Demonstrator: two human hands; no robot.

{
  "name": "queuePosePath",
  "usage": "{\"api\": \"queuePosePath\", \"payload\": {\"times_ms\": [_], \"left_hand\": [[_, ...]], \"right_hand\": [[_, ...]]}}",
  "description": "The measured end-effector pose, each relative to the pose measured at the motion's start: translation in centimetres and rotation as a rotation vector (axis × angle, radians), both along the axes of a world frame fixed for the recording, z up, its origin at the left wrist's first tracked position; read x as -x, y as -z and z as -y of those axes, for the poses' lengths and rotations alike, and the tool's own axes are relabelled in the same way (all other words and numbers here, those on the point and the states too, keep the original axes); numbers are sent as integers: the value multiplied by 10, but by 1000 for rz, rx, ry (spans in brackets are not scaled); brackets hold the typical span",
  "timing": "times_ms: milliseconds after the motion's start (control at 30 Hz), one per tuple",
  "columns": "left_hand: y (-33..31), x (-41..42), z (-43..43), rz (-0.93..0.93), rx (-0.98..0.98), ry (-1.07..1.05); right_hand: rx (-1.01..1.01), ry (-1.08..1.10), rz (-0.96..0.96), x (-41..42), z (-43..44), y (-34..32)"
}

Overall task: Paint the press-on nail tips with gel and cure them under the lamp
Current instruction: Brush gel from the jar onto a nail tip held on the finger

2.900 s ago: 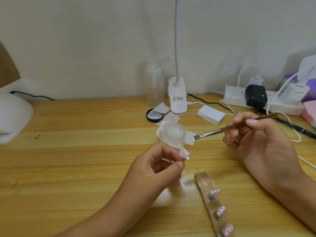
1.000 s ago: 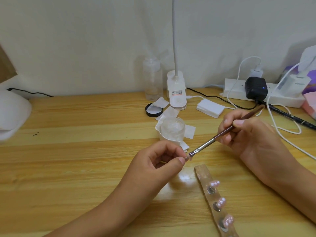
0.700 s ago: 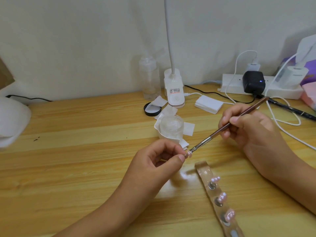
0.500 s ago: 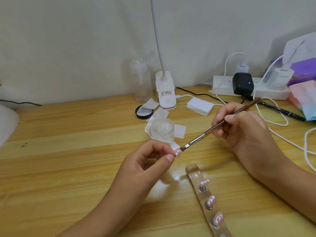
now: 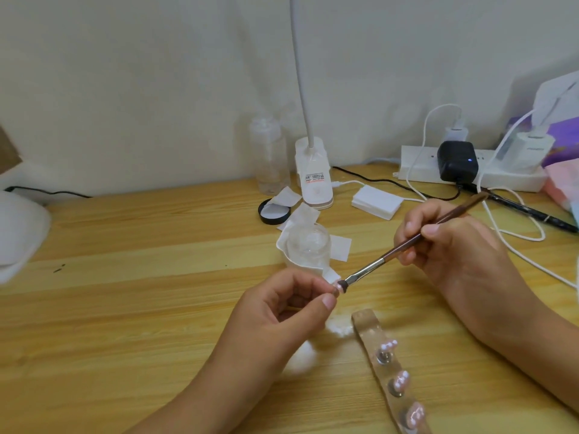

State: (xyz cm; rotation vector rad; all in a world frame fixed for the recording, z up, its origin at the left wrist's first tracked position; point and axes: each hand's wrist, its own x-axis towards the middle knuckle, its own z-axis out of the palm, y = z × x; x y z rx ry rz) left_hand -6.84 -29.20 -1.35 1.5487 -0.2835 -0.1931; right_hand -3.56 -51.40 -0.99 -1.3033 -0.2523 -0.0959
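Note:
My left hand (image 5: 282, 311) pinches a small pink nail tip (image 5: 337, 287) between thumb and fingers above the wooden table. In my right hand (image 5: 451, 245) I grip a brown-handled brush (image 5: 407, 247), and its dark bristles touch the nail tip. Below them on the table lies a clear holder strip (image 5: 365, 324) carrying three pink nail tips (image 5: 399, 382). An open clear gel jar (image 5: 308, 245) stands on white paper just beyond my left hand. The white curing lamp (image 5: 18, 233) sits at the far left edge, partly cut off.
A white clip lamp (image 5: 315, 180), a clear bottle (image 5: 269, 158) and a black jar lid (image 5: 274, 211) stand at the back. A white pad stack (image 5: 376, 203), a power strip (image 5: 416, 166) with chargers and trailing white cables (image 5: 513, 236) fill the back right.
The brush came down from beside the jar to the nail tip in my left hand and stays touching it. The camera view shifted slightly.

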Motion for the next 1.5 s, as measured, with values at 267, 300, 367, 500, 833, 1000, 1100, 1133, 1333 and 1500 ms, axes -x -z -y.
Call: {"api": "queuePosePath", "payload": {"times_ms": [267, 300, 367, 500, 833, 1000, 1100, 1133, 1333, 1500], "left_hand": [[1, 1, 0, 10, -24, 0], [1, 1, 0, 12, -32, -3], [1, 2, 0, 12, -42, 2], [0, 2, 0, 0, -54, 11], [1, 2, 0, 17, -66, -3], [0, 1, 1, 19, -68, -6], [-1, 2, 1, 19, -66, -6], [0, 2, 1, 23, -65, -8], [0, 2, 2, 33, -69, -6], [-2, 3, 1, 19, -82, -8]], "right_hand": [[-39, 67, -58, -2, 1, -2], [-54, 46, -57, -1, 1, -3], [-67, 2, -48, 0, 0, -5], [-52, -51, -30, 4, -4, -8], [29, -8, 17, 3, -3, -4], [62, 48, 15, 3, -2, -4], [24, 76, -11, 2, -1, -5], [1, 87, -17, 2, -1, -5], [-6, 74, -21, 6, -5, -9], [15, 69, -14, 9, -8, -13]]}}
